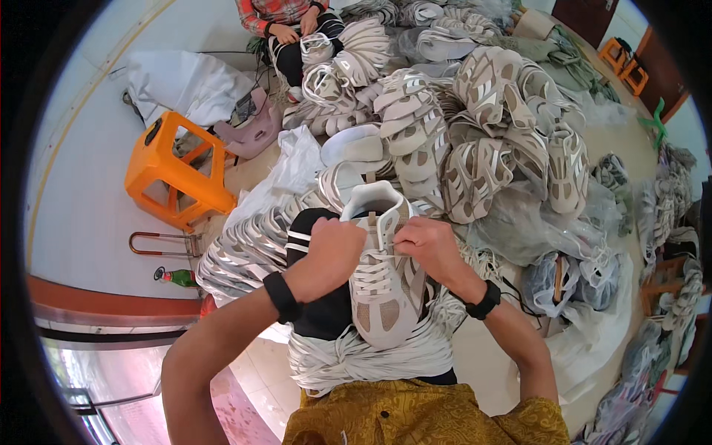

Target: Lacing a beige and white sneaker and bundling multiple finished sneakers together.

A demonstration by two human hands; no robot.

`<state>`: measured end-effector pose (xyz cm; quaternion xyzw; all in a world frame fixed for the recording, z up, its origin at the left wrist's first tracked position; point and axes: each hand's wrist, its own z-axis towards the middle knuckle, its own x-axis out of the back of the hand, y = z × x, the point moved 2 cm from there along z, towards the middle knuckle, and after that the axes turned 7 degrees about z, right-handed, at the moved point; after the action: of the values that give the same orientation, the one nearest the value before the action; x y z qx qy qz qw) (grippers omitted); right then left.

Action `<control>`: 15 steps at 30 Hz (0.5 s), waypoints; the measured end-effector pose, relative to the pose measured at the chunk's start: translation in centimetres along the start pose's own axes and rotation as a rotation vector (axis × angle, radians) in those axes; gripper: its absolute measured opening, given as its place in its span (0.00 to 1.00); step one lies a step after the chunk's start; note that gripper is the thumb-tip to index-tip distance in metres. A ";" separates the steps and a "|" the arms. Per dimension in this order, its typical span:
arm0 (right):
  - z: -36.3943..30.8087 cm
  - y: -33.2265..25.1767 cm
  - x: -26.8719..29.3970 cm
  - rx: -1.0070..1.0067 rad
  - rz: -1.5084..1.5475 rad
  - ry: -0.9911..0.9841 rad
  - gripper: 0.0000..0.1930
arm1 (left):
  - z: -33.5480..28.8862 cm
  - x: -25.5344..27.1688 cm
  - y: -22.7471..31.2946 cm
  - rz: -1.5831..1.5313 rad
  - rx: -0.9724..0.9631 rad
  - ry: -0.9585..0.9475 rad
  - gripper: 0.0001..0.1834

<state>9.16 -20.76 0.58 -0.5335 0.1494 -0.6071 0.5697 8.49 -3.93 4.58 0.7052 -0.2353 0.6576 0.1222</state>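
Observation:
A beige and white sneaker (384,317) rests on my lap, toe toward me, with white laces threaded through its lower eyelets. My left hand (335,251) is closed at the left side of the shoe's opening; what its fingers hold is hidden behind the hand. On the other side my right hand (429,246) pinches a white shoelace that stretches across the top of the lacing. The padded collar and tongue stand up between both hands. Below the toe, a thick bundle of loose white shoelaces (356,360) lies across my thighs.
Stacks of similar shoe uppers (415,111) pile up ahead, and another row (245,252) fans out at left. An orange stool (178,174) and a green bottle (178,277) are at left. Plastic bags (567,282) lie at right. Another person's hands (297,30) handle a shoe at the far side.

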 end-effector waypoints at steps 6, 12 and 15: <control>0.0 0.0 -0.6 0.080 -0.165 0.100 0.03 | 0.1 0.1 0.2 0.033 -0.348 0.421 0.05; 0.7 -1.6 -1.6 0.316 -0.581 0.013 0.03 | 1.6 0.1 1.3 -0.361 0.088 0.140 0.06; 0.7 -1.4 -2.5 0.333 -0.740 -0.062 0.03 | 3.1 -1.0 1.2 -0.357 0.132 0.045 0.06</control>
<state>8.42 -17.96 0.78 -0.4697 -0.1699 -0.7707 0.3956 10.54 -6.28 3.06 0.7272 -0.0601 0.6551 0.1958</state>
